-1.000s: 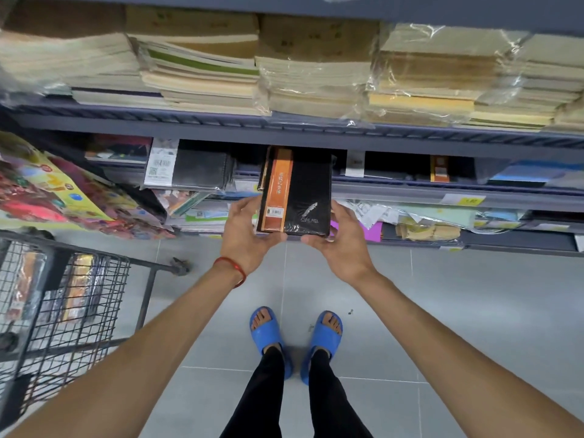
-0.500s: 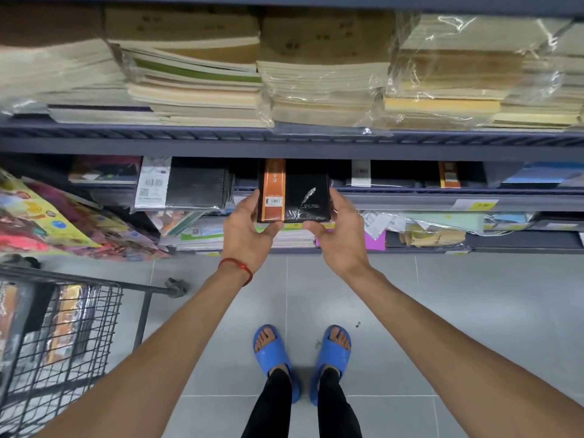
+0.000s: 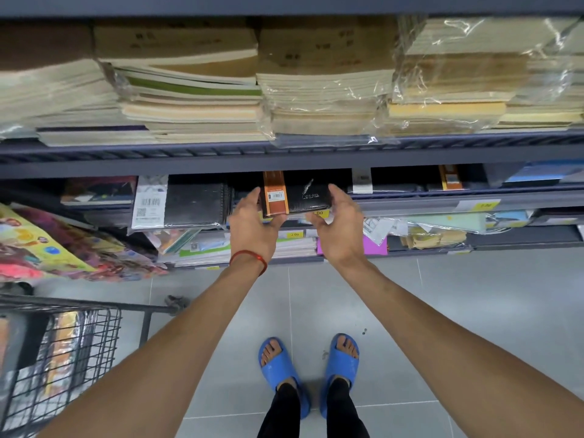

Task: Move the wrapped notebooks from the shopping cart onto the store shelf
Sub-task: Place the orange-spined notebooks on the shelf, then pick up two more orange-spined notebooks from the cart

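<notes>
Wrapped notebook (image 3: 301,197) farther onto store shelf (image 3: 410,201); left hand (image 3: 252,229), right hand (image 3: 339,230) in seemingly loose grip on its corners.

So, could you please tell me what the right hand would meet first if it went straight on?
Probably nothing soon: the right hand, at the black notebook's right edge, points into the dark shelf gap; depth there is unclear.

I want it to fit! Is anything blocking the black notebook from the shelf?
Nothing visible is. The black notebook, held by the left hand and right hand, sits partly in an open gap on the shelf beside the spiral notebooks.
</notes>
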Tool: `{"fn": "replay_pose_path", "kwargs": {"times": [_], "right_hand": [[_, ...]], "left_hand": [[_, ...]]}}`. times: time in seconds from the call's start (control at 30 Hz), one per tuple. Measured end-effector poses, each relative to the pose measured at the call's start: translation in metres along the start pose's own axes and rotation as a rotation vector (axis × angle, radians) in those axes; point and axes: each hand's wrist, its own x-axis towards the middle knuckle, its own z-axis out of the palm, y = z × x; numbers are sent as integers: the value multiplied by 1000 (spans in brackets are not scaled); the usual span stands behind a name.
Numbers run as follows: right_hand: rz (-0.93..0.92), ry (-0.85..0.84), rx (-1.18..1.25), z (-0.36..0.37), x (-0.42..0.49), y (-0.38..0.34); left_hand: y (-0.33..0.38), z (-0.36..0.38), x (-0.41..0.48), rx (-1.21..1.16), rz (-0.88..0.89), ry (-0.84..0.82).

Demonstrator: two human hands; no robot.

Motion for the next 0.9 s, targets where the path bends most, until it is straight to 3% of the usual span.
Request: {"fn": "replay_pose_path", "kwargs": {"times": [0.17,0.33,0.6,0.9], "right_hand": [[-66,41,-51,-12,-33,-4],[-188,-12,-254,-40,-72,-22],[-488,-86,-544,-84,-134,-45],[-701,-209,-598,-102,-208,-68]], "left_hand": [[4,-8,-22,53,-44,0],[17,-34,-67,167,87,-56],[32,-93,-161,606,198,-77],[42,-150,-278,765,73,-31]]}}
